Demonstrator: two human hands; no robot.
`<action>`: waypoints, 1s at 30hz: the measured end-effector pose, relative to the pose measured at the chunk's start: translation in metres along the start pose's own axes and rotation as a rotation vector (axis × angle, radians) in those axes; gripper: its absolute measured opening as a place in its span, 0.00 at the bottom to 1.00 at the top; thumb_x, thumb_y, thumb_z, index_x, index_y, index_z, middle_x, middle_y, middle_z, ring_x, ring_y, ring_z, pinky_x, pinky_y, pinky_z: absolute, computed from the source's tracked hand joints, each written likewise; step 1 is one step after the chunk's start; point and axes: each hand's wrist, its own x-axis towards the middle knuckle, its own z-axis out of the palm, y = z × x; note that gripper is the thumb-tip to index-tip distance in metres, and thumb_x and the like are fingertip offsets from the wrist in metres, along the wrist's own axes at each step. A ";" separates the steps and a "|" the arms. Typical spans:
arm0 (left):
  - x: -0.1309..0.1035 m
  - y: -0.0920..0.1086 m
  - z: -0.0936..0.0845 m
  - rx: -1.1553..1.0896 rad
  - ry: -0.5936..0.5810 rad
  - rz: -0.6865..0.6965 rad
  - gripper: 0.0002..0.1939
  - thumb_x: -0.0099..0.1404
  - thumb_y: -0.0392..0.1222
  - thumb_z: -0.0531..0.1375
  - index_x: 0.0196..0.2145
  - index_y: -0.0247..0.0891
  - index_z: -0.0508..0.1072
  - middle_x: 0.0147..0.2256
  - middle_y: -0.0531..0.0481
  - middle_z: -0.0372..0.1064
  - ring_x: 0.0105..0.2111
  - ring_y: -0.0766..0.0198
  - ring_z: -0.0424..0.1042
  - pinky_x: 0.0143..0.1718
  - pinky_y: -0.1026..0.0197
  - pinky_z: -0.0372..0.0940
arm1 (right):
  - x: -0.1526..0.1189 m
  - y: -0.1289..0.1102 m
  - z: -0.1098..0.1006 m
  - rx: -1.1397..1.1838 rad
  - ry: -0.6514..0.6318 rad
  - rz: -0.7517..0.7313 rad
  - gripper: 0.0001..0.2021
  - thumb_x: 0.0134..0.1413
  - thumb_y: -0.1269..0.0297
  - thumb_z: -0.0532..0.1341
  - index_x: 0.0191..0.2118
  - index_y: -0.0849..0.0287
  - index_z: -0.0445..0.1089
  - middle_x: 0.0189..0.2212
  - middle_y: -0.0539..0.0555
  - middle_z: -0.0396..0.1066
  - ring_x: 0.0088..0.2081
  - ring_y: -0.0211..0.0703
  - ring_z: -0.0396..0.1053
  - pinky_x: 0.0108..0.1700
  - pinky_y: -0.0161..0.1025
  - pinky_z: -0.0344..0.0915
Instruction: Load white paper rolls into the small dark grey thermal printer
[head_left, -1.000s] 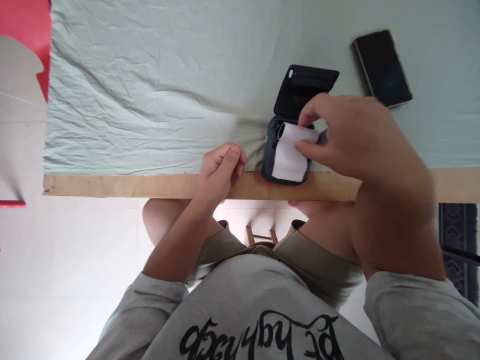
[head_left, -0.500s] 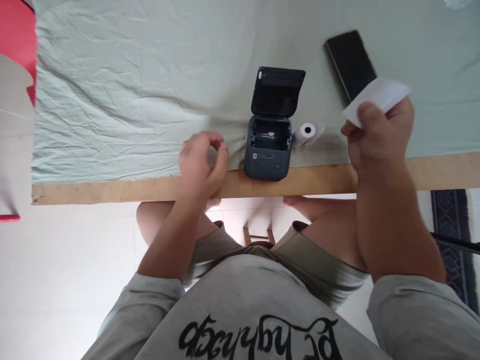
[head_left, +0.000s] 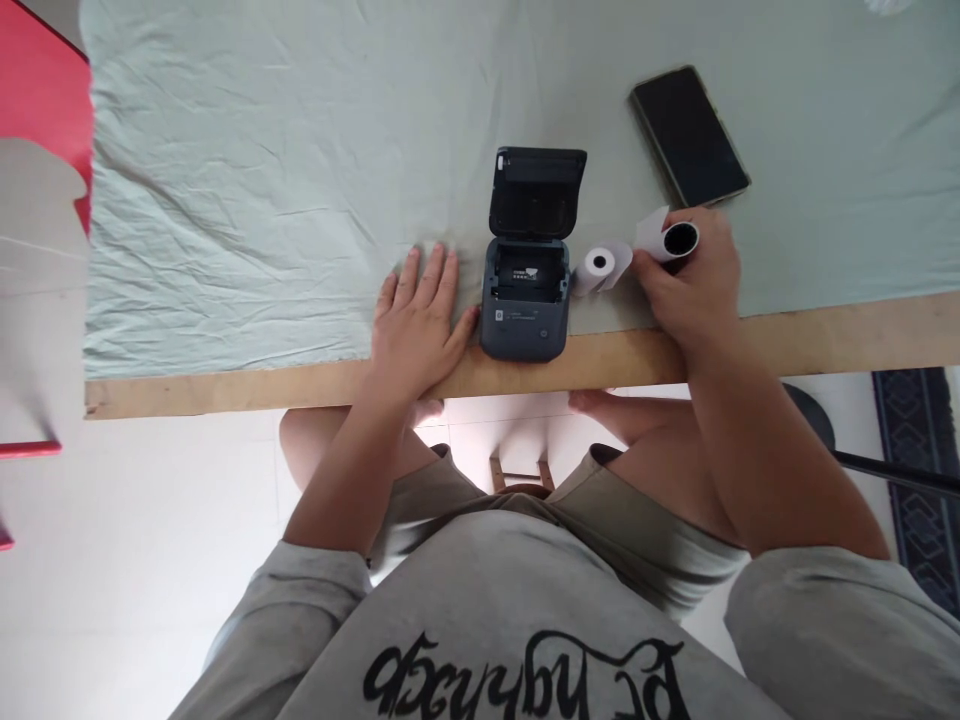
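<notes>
My right hand (head_left: 697, 275) is closed around a white paper roll (head_left: 654, 238) with a wide dark core, its loose end sticking out to the left. Just left of it, a second paper roll (head_left: 589, 275) with a narrow core stands upright on the cloth, its tail loose. A small dark portable printer (head_left: 525, 325) sits at the table's front edge, lid raised, with a bare-looking paper bay. My left hand (head_left: 420, 325) lies flat beside the printer, fingers spread and holding nothing; its thumb reaches close to the printer's side.
A black smartphone (head_left: 690, 135) lies beyond my right hand. Pale green cloth (head_left: 262, 200) covers the table up to its wooden front edge (head_left: 225, 392). Red and white items (head_left: 45, 90) are at the far left. A patterned mat (head_left: 919, 430) lies on the floor at right.
My right hand has come down and left, and the paper in it now shows as a roll, core facing up. My left hand has gone from curled to flat on the cloth.
</notes>
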 end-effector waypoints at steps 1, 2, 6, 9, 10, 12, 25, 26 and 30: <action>-0.001 0.001 -0.002 0.018 -0.018 -0.002 0.36 0.77 0.55 0.42 0.75 0.36 0.51 0.76 0.45 0.44 0.76 0.45 0.42 0.75 0.39 0.41 | -0.001 0.000 -0.001 0.003 -0.011 0.005 0.10 0.55 0.59 0.67 0.42 0.48 0.67 0.42 0.56 0.71 0.51 0.56 0.70 0.56 0.58 0.67; -0.002 0.002 -0.003 0.032 -0.032 -0.002 0.35 0.77 0.55 0.42 0.75 0.37 0.52 0.76 0.45 0.44 0.76 0.45 0.42 0.75 0.39 0.41 | -0.002 0.000 -0.002 0.010 -0.018 0.007 0.10 0.54 0.58 0.67 0.41 0.49 0.67 0.41 0.56 0.71 0.51 0.56 0.70 0.56 0.59 0.68; -0.007 0.003 -0.006 0.055 -0.057 -0.009 0.35 0.77 0.54 0.42 0.75 0.37 0.51 0.76 0.46 0.43 0.76 0.46 0.41 0.75 0.39 0.40 | -0.006 -0.001 -0.003 0.046 -0.002 0.025 0.13 0.52 0.58 0.67 0.42 0.50 0.68 0.42 0.55 0.74 0.49 0.55 0.73 0.54 0.58 0.69; -0.007 -0.002 0.000 0.002 -0.011 0.004 0.35 0.77 0.56 0.44 0.75 0.39 0.53 0.75 0.46 0.45 0.76 0.46 0.43 0.75 0.39 0.40 | -0.004 -0.003 -0.004 0.093 0.020 0.064 0.16 0.52 0.59 0.67 0.46 0.47 0.66 0.41 0.52 0.75 0.43 0.51 0.73 0.47 0.52 0.72; -0.006 -0.006 0.003 -0.038 0.024 0.014 0.34 0.76 0.56 0.45 0.74 0.41 0.55 0.75 0.46 0.47 0.76 0.45 0.45 0.75 0.38 0.40 | -0.003 -0.004 -0.005 0.113 0.021 0.070 0.17 0.52 0.60 0.67 0.47 0.46 0.66 0.41 0.52 0.75 0.42 0.50 0.73 0.45 0.51 0.72; -0.004 -0.014 0.011 -0.150 0.124 0.050 0.34 0.73 0.60 0.52 0.72 0.46 0.59 0.73 0.47 0.53 0.74 0.43 0.49 0.74 0.36 0.42 | 0.002 -0.009 -0.008 0.154 0.030 0.059 0.19 0.51 0.63 0.66 0.48 0.45 0.64 0.44 0.52 0.74 0.41 0.48 0.72 0.44 0.50 0.71; 0.012 -0.006 0.008 -0.516 0.391 0.221 0.35 0.76 0.65 0.47 0.69 0.39 0.58 0.69 0.35 0.59 0.70 0.49 0.60 0.69 0.45 0.61 | 0.012 -0.021 -0.014 0.093 -0.033 0.028 0.31 0.46 0.71 0.65 0.59 0.51 0.61 0.48 0.57 0.76 0.48 0.53 0.74 0.51 0.53 0.69; 0.011 -0.003 0.010 -0.562 0.359 0.224 0.35 0.76 0.66 0.46 0.69 0.42 0.57 0.70 0.38 0.59 0.70 0.49 0.60 0.69 0.45 0.60 | 0.011 -0.023 -0.017 0.081 0.016 -0.015 0.29 0.46 0.72 0.64 0.57 0.52 0.63 0.50 0.59 0.75 0.52 0.54 0.73 0.53 0.54 0.68; 0.006 0.001 0.018 -0.592 0.261 0.260 0.34 0.76 0.63 0.46 0.71 0.42 0.54 0.70 0.37 0.59 0.70 0.47 0.60 0.69 0.45 0.59 | -0.004 -0.044 -0.026 -0.009 0.232 -0.242 0.16 0.53 0.71 0.60 0.47 0.50 0.68 0.47 0.58 0.74 0.54 0.56 0.72 0.58 0.57 0.68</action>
